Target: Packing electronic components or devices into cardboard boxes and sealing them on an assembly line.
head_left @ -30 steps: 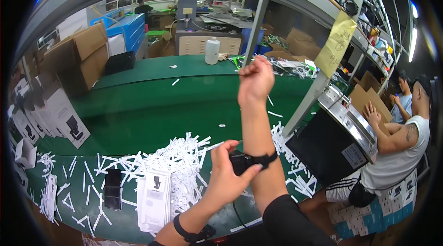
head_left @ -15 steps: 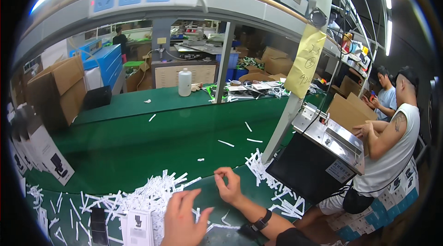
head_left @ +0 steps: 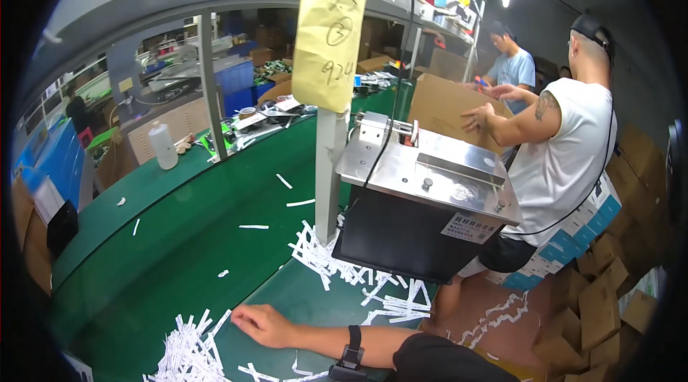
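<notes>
My right hand is over the green bench, knuckles up, its fingers loosely curled together. No object shows in it, though the palm side is hidden. A black watch is strapped round that wrist. Just left of the fingertips is a heap of narrow white paper strips. One strip in the heap reaches close to the fingers; whether they touch it I cannot tell. More strips lie around the foot of a grey post. My left hand is out of the picture.
A green conveyor belt runs along the bench with stray strips on it. At right stands a black machine with a steel top. Behind it a person in a white sleeveless shirt handles a cardboard box; another person stands beyond.
The view has swung right, bringing the machine and co-workers nearer the middle. My left hand and the stack of printed cards have left the picture. My right hand stays curled beside the strips.
</notes>
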{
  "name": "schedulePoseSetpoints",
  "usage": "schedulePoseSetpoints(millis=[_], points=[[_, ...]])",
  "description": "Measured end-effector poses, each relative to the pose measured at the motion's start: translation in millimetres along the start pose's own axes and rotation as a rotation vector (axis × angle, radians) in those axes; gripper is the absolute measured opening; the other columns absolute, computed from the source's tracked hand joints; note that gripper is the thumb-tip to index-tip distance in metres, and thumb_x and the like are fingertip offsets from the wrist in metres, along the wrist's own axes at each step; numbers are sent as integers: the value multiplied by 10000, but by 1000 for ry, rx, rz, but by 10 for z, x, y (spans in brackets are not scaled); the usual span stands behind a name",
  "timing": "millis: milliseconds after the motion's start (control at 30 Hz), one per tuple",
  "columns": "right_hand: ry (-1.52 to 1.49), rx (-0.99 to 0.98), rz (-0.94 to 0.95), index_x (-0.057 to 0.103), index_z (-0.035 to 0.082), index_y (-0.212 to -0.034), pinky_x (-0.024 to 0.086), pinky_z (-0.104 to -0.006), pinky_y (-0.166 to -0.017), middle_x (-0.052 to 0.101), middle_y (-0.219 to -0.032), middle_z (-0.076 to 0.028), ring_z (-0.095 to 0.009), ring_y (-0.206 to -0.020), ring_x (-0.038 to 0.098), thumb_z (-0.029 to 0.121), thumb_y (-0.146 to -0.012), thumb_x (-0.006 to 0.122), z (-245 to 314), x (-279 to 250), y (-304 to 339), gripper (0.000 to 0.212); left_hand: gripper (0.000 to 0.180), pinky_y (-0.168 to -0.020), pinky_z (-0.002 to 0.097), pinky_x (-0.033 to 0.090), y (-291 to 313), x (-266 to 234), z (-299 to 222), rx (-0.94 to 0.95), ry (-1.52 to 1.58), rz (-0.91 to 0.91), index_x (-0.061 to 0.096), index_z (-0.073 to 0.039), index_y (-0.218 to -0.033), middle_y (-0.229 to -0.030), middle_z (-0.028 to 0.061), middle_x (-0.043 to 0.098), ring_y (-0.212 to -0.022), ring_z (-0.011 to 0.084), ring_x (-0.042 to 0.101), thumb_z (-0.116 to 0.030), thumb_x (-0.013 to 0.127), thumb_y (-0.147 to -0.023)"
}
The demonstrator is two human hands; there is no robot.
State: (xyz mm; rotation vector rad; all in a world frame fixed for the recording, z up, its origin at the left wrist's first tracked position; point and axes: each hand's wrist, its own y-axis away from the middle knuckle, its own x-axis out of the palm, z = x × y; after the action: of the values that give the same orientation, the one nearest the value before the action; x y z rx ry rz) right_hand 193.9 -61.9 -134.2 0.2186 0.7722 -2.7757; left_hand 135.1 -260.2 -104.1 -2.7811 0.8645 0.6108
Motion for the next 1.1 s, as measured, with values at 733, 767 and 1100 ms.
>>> schedulePoseSetpoints(millis=[733,767,1100], points=[[4,-210,105,616,22,-1006,494,-439,-654,638,-807,-147,-354,-739,631,80,-950,612,64,66,126,82,133,-617,346,503,24,-44,59,-16,-7,-85,715,-65,-1057,-866,126,651,-672,238,625,-98,692,-931],[-1,-208,94,614,23,-1003,493,-436,-653,636,-808,-144,-352,-740,631,78,-951,609,65,66,129,76,133,-617,346,503,25,-40,68,-16,-8,-93,715,-65,-1057,-866,126,651,-672,238,625,-98,692,-931],[-2,-192,137,592,27,-1000,492,-435,-653,631,-807,-137,-351,-734,632,64,-945,603,164,19,76,68,107,-608,384,500,23,-44,94,-35,57,-70,695,-40,-1029,-889,163,653,-692,312,637,-71,681,-928]])
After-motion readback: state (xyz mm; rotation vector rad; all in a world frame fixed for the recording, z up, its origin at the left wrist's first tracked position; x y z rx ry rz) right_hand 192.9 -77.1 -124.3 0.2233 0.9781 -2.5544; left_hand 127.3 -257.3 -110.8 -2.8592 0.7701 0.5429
